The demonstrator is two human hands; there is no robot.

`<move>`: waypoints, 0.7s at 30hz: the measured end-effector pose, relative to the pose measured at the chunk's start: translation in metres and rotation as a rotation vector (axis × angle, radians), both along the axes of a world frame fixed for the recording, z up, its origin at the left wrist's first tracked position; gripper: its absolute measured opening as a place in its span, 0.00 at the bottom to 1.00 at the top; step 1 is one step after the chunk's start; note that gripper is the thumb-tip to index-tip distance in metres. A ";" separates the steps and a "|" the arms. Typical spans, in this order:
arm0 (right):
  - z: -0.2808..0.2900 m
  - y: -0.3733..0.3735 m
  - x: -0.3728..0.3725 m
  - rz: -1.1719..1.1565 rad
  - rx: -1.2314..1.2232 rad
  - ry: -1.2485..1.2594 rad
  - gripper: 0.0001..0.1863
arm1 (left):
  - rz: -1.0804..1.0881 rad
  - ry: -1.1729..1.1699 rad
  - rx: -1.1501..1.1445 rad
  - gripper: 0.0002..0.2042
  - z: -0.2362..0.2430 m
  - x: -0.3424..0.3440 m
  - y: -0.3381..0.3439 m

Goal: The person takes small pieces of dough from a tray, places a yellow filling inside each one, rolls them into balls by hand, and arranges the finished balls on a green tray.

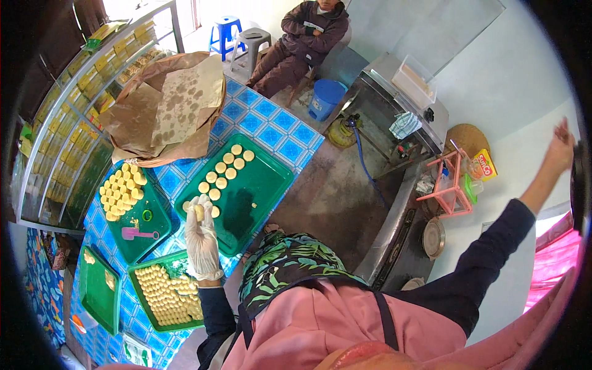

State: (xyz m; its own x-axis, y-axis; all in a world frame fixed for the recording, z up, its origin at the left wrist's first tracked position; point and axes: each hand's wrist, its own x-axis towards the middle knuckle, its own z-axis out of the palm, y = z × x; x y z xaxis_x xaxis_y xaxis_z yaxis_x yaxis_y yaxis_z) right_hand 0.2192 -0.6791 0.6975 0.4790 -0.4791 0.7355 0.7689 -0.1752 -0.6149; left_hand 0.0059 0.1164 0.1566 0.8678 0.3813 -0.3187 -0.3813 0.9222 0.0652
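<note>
Green, rectangular and shallow, the large tray carries flat, pale-yellow dough rounds in two slanting rows, and our left hand, in a thin translucent white glove, is over its near-left edge with the fingers closed around a pale-yellow dough piece. Our bare right hand is stretched far out to the side, too small at the edge of the view for us to tell whether its fingers are spread or curled. To place well, we should carry the piece level, line it up with its row, and keep a small gap so neighbours do not touch. We would release by parting the fingers lightly, since a hard pinch may dent such soft-looking dough. We should also mind the glove's loose folds around the nearest rounds, and pick out the stray crumb on the tray.
</note>
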 end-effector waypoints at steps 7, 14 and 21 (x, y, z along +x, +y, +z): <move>-0.355 0.390 0.002 0.614 -0.626 0.558 0.14 | -0.145 0.083 0.168 0.18 -0.004 0.013 -0.038; -0.409 0.493 -0.034 0.788 -0.356 0.624 0.34 | -0.269 0.089 0.062 0.18 -0.001 0.008 -0.072; -0.180 0.226 0.041 -0.160 -0.110 -0.109 0.17 | -0.046 0.214 -0.057 0.18 -0.015 -0.016 -0.040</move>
State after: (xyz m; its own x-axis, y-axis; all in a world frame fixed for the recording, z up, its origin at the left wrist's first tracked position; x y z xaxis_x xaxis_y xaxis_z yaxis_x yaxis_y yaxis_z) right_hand 0.2603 -0.4527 0.5171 0.3182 -0.4569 0.8306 0.7868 -0.3614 -0.5003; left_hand -0.0105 0.0766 0.1419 0.7943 0.3187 -0.5173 -0.3217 0.9428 0.0869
